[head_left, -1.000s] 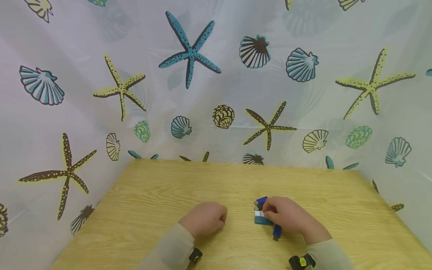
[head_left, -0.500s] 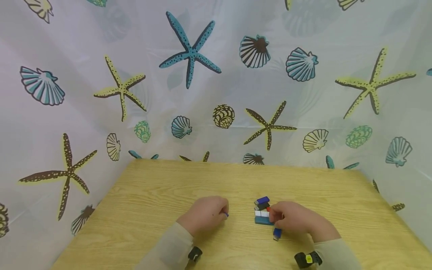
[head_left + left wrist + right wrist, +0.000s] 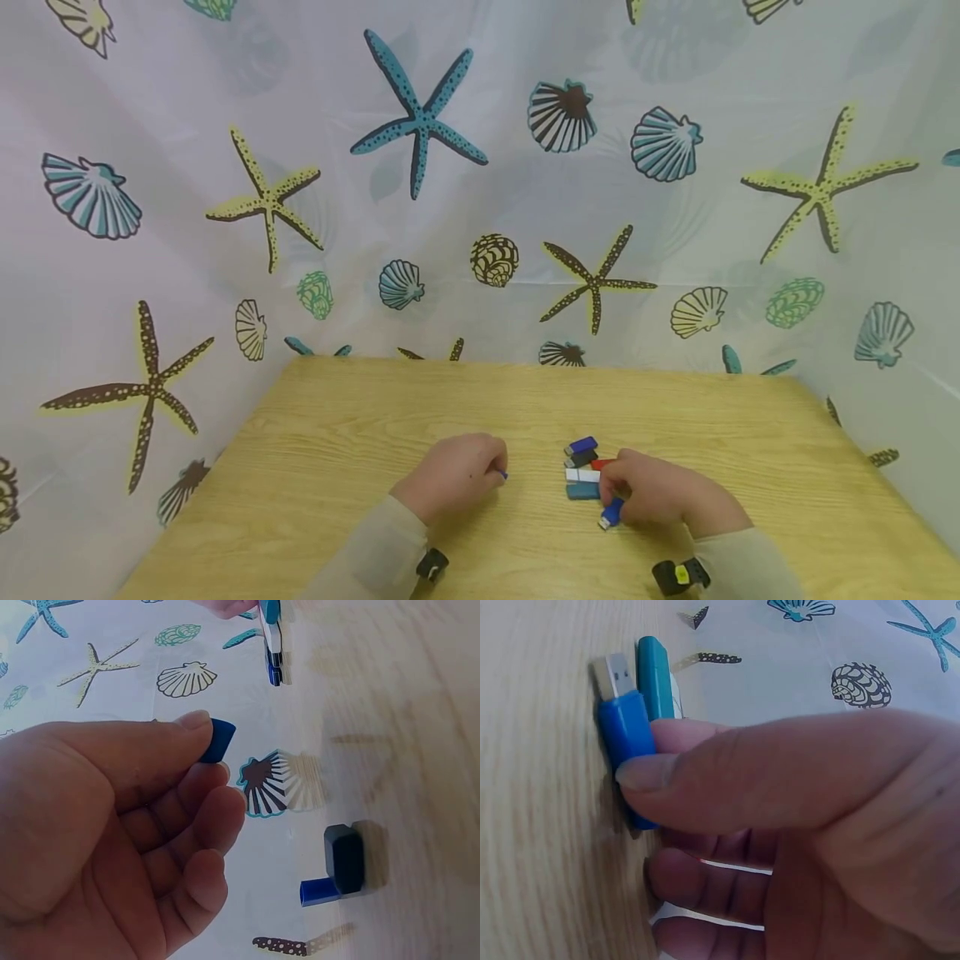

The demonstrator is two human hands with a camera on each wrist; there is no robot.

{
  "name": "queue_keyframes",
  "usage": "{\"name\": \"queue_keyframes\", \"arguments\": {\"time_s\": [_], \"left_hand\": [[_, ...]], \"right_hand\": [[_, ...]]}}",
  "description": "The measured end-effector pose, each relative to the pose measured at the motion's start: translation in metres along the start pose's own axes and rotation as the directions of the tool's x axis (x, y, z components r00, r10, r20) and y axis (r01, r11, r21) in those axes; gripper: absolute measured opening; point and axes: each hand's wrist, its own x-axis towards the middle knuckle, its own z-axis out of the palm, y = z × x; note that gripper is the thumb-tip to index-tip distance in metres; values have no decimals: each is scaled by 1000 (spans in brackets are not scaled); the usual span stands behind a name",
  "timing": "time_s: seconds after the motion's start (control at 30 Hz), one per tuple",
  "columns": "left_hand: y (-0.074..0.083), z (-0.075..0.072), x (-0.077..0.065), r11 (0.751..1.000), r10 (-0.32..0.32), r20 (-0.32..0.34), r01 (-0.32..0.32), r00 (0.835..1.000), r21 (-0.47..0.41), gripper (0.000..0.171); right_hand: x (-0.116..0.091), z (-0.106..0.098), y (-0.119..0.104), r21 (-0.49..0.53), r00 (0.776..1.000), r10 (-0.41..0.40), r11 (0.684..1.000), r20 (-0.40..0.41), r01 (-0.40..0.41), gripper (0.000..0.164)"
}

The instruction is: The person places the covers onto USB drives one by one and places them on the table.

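My right hand [image 3: 654,492] pinches a blue USB flash drive [image 3: 630,742] between thumb and fingers, close over the table. Its bare metal plug points away from the hand. Beside it lies a teal flash drive [image 3: 582,492], then a white one [image 3: 581,475], a red one [image 3: 602,464] partly behind the fingers, a black one [image 3: 582,458] and a dark blue one [image 3: 582,445]. To the left, my left hand [image 3: 459,475] holds a small blue cap [image 3: 219,741] between thumb and index finger, its other fingers curled loosely.
In the left wrist view, a black cap-like piece [image 3: 344,859] and a blue cap [image 3: 319,891] lie on the wooden table [image 3: 360,417] near the left hand. A white curtain [image 3: 465,200] printed with shells and starfish surrounds the table at the back and sides.
My right hand has drawn back from the row to the blue flash drive at its near end and turned it slightly. The red drive has come into view. My left hand shifted slightly forward.
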Motion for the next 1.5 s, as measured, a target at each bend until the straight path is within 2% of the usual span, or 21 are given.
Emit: {"name": "queue_keyframes", "arguments": {"time_s": [0.27, 0.4, 0.57, 0.77, 0.93, 1.1, 1.5], "left_hand": [[0, 0, 1, 999, 12, 6, -12, 1000, 32, 10], [1, 0, 2, 1000, 6, 13, -6, 1000, 13, 11], [2, 0, 2, 1000, 17, 9, -17, 1000, -1, 13], [4, -1, 1, 999, 45, 9, -44, 999, -15, 12], [5, -2, 1, 998, 44, 14, -43, 999, -45, 10], [7, -3, 0, 995, 54, -16, -55, 998, -83, 9], [12, -5, -2, 979, 95, -13, -96, 995, -182, 9]], "right_hand": [[2, -1, -2, -29, 1000, 13, 999, 11, -13, 22], [2, -3, -3, -51, 1000, -6, 999, 7, 6, 20], [3, -4, -11, -56, 995, -77, 996, -58, 74, 16], [7, -3, -25, -15, 984, -113, 994, -141, 112, 14], [10, 2, -36, -27, 965, -164, 986, -205, 162, 11], [12, 4, -44, -30, 945, -195, 981, -264, 193, 12], [13, 10, -54, -42, 931, -222, 975, -291, 220, 12]]}}
